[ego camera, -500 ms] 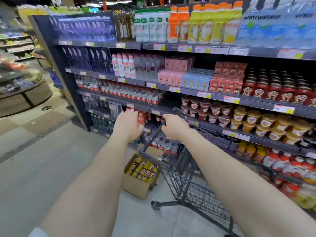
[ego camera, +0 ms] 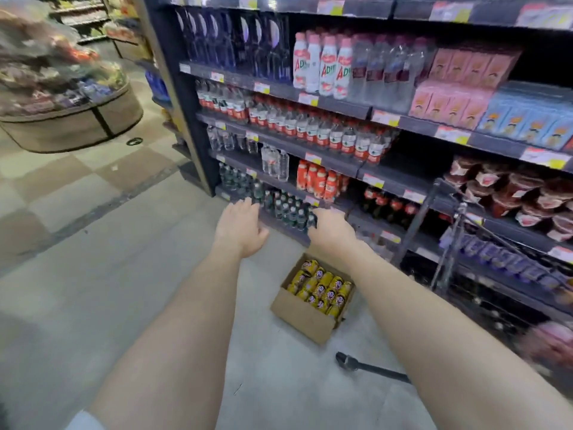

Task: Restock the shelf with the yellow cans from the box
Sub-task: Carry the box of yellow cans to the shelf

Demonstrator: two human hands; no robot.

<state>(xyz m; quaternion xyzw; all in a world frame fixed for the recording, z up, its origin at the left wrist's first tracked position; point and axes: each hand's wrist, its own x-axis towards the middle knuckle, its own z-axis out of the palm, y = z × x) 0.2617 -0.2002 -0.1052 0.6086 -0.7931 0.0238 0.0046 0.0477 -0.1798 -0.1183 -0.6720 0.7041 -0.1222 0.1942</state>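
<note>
Labels on the yellow cans [ego camera: 322, 287] inside the open brown cardboard box [ego camera: 304, 315] are too small to read. Right of the box, a dark wire shopping cart [ego camera: 417, 221] is blurred and cut by the frame edge. Above the box, the fingertips of the right hand [ego camera: 331, 231] are lost against dark bottles [ego camera: 288, 209].

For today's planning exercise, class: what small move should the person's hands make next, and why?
Probably lower the left hand and right hand, both open and empty, to the brown cardboard box on the floor below them and grip its yellow cans.
</note>
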